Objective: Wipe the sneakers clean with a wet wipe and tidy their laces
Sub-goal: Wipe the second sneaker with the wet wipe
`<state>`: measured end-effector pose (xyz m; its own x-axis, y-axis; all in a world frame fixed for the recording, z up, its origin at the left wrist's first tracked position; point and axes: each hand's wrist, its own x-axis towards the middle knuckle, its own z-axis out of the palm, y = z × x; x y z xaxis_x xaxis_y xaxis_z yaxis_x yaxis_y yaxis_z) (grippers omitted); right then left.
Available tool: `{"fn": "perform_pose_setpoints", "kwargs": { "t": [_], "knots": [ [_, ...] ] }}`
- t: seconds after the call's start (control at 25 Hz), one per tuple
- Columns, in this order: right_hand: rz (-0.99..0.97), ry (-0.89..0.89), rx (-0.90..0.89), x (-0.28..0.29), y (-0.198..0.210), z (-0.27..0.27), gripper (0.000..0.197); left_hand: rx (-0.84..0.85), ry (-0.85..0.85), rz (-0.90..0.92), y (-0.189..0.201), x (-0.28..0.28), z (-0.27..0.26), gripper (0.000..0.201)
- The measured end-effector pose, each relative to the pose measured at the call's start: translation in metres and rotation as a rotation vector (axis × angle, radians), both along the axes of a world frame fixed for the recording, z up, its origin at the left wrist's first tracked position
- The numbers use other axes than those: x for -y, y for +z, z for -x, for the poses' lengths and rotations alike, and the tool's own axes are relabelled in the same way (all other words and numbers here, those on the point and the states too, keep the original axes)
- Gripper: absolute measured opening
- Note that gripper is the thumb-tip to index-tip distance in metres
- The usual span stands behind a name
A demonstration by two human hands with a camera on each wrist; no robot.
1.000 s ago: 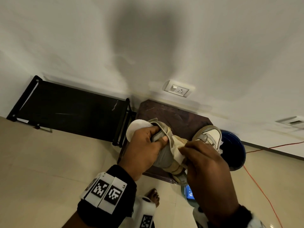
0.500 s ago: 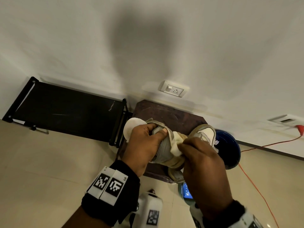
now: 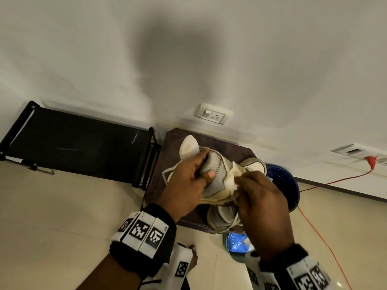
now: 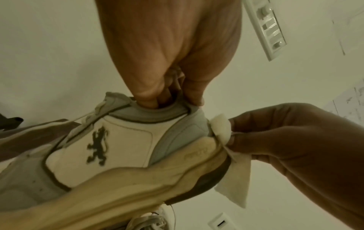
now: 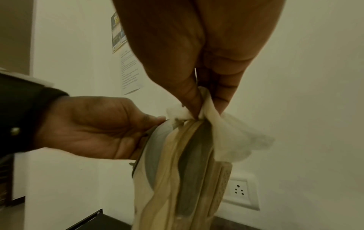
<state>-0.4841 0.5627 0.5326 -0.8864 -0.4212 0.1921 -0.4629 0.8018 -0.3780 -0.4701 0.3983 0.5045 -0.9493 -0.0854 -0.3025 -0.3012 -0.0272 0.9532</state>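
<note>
A white and grey sneaker [image 3: 217, 178] with a black lion logo [image 4: 97, 146] is held up above a dark stool [image 3: 178, 141]. My left hand [image 3: 206, 164] grips its collar, with the fingers [image 4: 149, 99] inside the opening and the thumb outside. My right hand [image 3: 240, 180] pinches a white wet wipe [image 4: 221, 129] and presses it against the heel, above the yellowed sole [image 5: 189, 171]. The wipe's loose end [image 5: 236, 140] hangs beside the sole. A second sneaker [image 3: 222, 218] lies on the stool beneath, mostly hidden by my hands.
A black low bench [image 3: 79, 143] stands left of the stool against the wall. A round blue object [image 3: 291, 185] sits to the right, and a blue wipe pack [image 3: 236, 243] lies on the floor. An orange cable [image 3: 314, 233] runs across the tiles. A wall socket [image 3: 211, 114] is above the stool.
The left hand has tilted the sneaker a little, its toe now pointing further up. The right hand stays at the heel with the wipe, shifted slightly along it.
</note>
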Motion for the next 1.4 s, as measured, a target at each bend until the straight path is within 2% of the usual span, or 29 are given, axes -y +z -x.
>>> {"fn": "perform_pose_setpoints", "kwargs": {
  "t": [0.04, 0.12, 0.28, 0.4, 0.52, 0.6, 0.72, 0.84, 0.92, 1.04, 1.16, 1.28, 1.4],
  "knots": [
    [-0.006, 0.026, -0.031, -0.001, -0.002, -0.008, 0.018, -0.009, -0.034, 0.047, 0.0, -0.001, 0.002, 0.055],
    [0.004, 0.05, -0.058, -0.006, -0.008, -0.015, 0.028, -0.006, -0.099, 0.073, -0.005, -0.005, 0.004, 0.055],
    [0.057, -0.043, 0.007, -0.003, -0.018, 0.012, 0.025, 0.025, -0.184, 0.048, -0.012, -0.016, -0.006, 0.052],
    [0.06, -0.042, 0.04, 0.005, -0.014, 0.02, 0.025, 0.024, -0.139, -0.003, -0.009, -0.02, -0.011, 0.052],
    [0.034, 0.047, 0.019, 0.008, -0.008, 0.0, 0.022, 0.021, -0.082, 0.003, -0.008, -0.014, 0.005, 0.055],
    [0.035, 0.089, -0.02, 0.011, -0.01, -0.009, 0.019, 0.003, -0.108, 0.03, -0.003, -0.01, 0.016, 0.052],
    [0.056, 0.019, -0.044, 0.017, -0.013, 0.012, 0.025, 0.038, -0.132, -0.04, -0.001, -0.004, 0.021, 0.049],
    [0.066, -0.096, 0.062, 0.023, -0.015, 0.041, 0.018, 0.051, -0.189, -0.029, -0.002, -0.004, 0.013, 0.05],
    [0.076, -0.083, 0.048, 0.024, -0.014, 0.041, 0.016, 0.048, -0.152, -0.061, 0.0, -0.007, 0.01, 0.048],
    [0.069, 0.067, -0.059, 0.021, -0.007, 0.021, 0.025, 0.047, -0.067, -0.078, 0.002, -0.005, 0.016, 0.049],
    [0.006, 0.198, -0.085, 0.018, -0.008, 0.001, 0.03, 0.083, 0.008, -0.095, 0.006, 0.001, 0.028, 0.051],
    [-0.022, 0.108, -0.101, 0.017, -0.009, 0.017, 0.027, 0.119, 0.046, -0.156, 0.007, 0.005, 0.034, 0.049],
    [-0.026, 0.003, 0.052, 0.014, -0.015, 0.054, 0.021, 0.154, 0.077, -0.125, 0.002, 0.009, 0.03, 0.045]
  ]
}}
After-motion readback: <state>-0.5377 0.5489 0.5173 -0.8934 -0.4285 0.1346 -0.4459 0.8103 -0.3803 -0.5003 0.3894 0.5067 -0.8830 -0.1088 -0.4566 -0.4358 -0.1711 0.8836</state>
